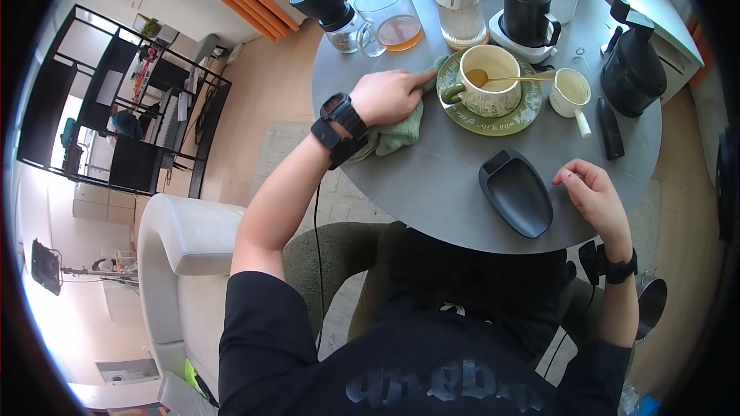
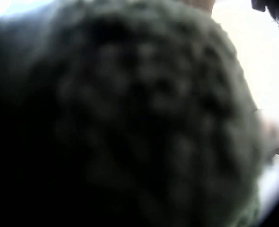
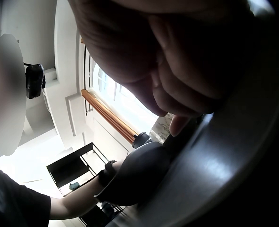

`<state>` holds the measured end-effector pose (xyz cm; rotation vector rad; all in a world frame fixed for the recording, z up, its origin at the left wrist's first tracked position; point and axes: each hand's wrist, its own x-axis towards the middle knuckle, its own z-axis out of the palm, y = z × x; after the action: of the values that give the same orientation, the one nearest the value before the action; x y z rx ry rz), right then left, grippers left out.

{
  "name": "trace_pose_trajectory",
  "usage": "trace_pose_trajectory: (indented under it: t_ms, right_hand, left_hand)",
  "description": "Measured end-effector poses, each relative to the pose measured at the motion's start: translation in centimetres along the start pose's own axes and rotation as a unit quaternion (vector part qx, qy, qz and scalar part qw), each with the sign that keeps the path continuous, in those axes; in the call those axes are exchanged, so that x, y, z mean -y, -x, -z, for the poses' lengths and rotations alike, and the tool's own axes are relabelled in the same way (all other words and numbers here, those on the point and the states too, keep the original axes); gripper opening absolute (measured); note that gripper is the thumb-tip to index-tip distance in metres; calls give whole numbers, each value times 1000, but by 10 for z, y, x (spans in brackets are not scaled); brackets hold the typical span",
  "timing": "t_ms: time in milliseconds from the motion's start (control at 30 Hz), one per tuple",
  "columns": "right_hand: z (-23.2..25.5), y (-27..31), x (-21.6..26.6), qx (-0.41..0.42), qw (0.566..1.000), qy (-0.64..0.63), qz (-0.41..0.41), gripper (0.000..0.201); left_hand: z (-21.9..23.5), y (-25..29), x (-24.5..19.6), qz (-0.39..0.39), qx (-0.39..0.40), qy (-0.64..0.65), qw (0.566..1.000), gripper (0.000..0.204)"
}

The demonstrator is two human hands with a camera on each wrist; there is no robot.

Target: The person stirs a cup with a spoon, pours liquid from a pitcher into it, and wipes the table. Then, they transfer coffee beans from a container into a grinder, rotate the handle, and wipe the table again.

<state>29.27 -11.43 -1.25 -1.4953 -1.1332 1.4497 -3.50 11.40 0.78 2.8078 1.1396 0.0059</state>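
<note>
My left hand (image 1: pixel 385 98) grips a bunched green cloth (image 1: pixel 397 135) at the left of the round table, index finger stretched toward the green plate (image 1: pixel 493 129). Blurred dark cloth (image 2: pixel 144 104) fills most of the left wrist view. On the plate stands a cream cup (image 1: pixel 493 96) with a green handle, a gold spoon (image 1: pixel 532 77) lying across it. My right hand (image 1: pixel 592 196) rests at the table's right front, fingers loosely curled with nothing in them. Beside it lies a black shallow tray (image 1: pixel 518 194), also in the right wrist view (image 3: pixel 142 172).
Behind the plate stand a coffee grinder (image 1: pixel 322 1), a glass jug (image 1: pixel 389 11) with amber liquid, a ribbed beige vessel (image 1: pixel 460 11) and a black kettle (image 1: pixel 528 15). To the right are a small cream pitcher (image 1: pixel 569 92), a black stick-shaped object (image 1: pixel 609 129) and a black canister (image 1: pixel 634 73).
</note>
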Motion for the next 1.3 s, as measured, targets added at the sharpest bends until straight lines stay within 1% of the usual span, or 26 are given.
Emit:
trace_pose_trajectory:
  t_ms: [67, 100, 200, 233, 333, 367, 467, 567, 667, 700, 733, 800, 900, 967, 1000, 1100, 1300]
  right_hand:
    - [1, -1, -1, 1, 1000, -1, 1, 23]
    - [1, -1, -2, 2, 1000, -1, 2, 23]
    - [1, -1, -2, -1, 1000, 3, -1, 23]
    - [0, -1, -1, -1, 1000, 0, -3, 23]
    - [-1, 1, 4, -5, 1000, -10, -11, 22]
    - [-1, 1, 4, -6, 1000, -12, -12, 22]
    - [-2, 1, 3, -13, 1000, -11, -15, 22]
    - [-1, 1, 2, -13, 1000, -13, -15, 22]
    - [-1, 1, 2, -15, 1000, -14, -16, 22]
    - [0, 1, 1, -17, 1000, -14, -18, 22]
    - [-1, -1, 1, -14, 1000, -13, -11, 22]
    - [-2, 0, 1, -23, 1000, -11, -6, 23]
    - [-3, 1, 5, -22, 1000, -4, -8, 24]
    - [-1, 2, 5, -30, 999, -12, -25, 25]
    - [0, 2, 5, -29, 999, -16, -29, 26]
    - [1, 1, 3, -36, 998, -27, -42, 27]
    - [1, 1, 4, -47, 996, -49, -55, 26]
  left_hand:
    - [4, 16, -11, 5, 5, 7, 1000, 47]
    - [4, 25, -14, -5, -5, 5, 1000, 45]
    - [9, 49, -26, -8, 12, 2, 1000, 48]
    - [6, 57, -25, -33, -9, -19, 999, 47]
    - [10, 75, -35, -34, -4, -76, 997, 47]
    - [8, 77, -35, -39, -14, -93, 995, 46]
    - [7, 73, -31, -26, -19, -107, 994, 46]
    - [4, 57, -14, 18, -15, -137, 990, 46]
    - [-5, 34, 12, 70, -38, -161, 984, 47]
    - [-5, 29, 13, 90, -40, -166, 981, 48]
    - [-5, 28, 16, 92, -43, -175, 979, 48]
    - [-10, 24, 19, 81, -45, -186, 978, 47]
    - [-5, 34, 14, 41, -63, -166, 983, 44]
    - [-2, 42, 6, 15, -65, -148, 987, 42]
    - [-2, 47, 1, 5, -67, -143, 987, 42]
    - [4, 59, -20, 17, -30, -129, 991, 45]
    - [2, 86, -54, -26, -29, -158, 987, 50]
